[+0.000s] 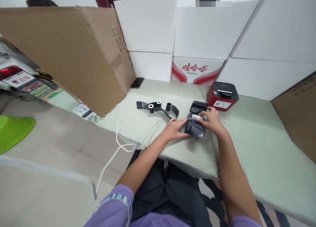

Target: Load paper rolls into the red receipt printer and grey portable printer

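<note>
A small black portable printer [197,130] lies on the cloth-covered table in front of me, its dark lid [198,105] swung up at the far side. My left hand [174,129] grips the printer's left side, thumb and fingers spread along its edge. Inside the open printer sits a white roll [197,117]. My right hand [211,120] has its fingers on the right end of that roll, beside the lid. Left of the printer lie black ribbon spools [155,106] with loose film trailing from them. Another dark spool [169,106] stands closer to the printer.
A red and black box-shaped device [222,96] stands behind my right hand. White cartons [197,29] form a wall at the back. A brown cardboard box [74,55] rises on the left, with a dark phone [137,82] beside it. A white cable [117,131] hangs off the table's left edge.
</note>
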The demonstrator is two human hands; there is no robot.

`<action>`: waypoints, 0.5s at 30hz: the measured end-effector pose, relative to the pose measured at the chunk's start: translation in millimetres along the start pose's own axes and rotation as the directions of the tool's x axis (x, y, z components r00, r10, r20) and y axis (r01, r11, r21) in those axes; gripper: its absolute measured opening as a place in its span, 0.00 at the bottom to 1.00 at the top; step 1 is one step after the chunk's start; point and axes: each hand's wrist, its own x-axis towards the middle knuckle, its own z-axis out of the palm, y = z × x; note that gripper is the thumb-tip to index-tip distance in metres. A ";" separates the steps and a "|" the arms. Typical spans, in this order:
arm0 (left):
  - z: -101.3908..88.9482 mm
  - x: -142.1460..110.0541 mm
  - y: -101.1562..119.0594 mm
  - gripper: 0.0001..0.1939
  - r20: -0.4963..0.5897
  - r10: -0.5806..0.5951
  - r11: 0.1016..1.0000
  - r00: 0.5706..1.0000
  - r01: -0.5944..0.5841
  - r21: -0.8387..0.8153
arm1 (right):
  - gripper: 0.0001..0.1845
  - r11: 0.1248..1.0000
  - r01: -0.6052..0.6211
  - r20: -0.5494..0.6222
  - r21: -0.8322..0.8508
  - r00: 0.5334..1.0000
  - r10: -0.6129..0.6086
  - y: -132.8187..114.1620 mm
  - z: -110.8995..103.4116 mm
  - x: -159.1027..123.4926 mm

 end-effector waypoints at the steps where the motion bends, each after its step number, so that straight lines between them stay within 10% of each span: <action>1: -0.4 0.3 0.4 0.49 0.010 0.000 1.000 1.000 0.000 0.002 | 0.14 1.000 0.013 -0.012 -0.003 1.000 -0.013 -0.1 -0.1 -2.4; 15: 0.2 0.7 0.2 0.50 0.021 0.021 1.000 1.000 -0.021 -0.023 | 0.22 0.988 -0.111 0.266 -0.111 0.954 0.137 -0.4 -8.3 11.2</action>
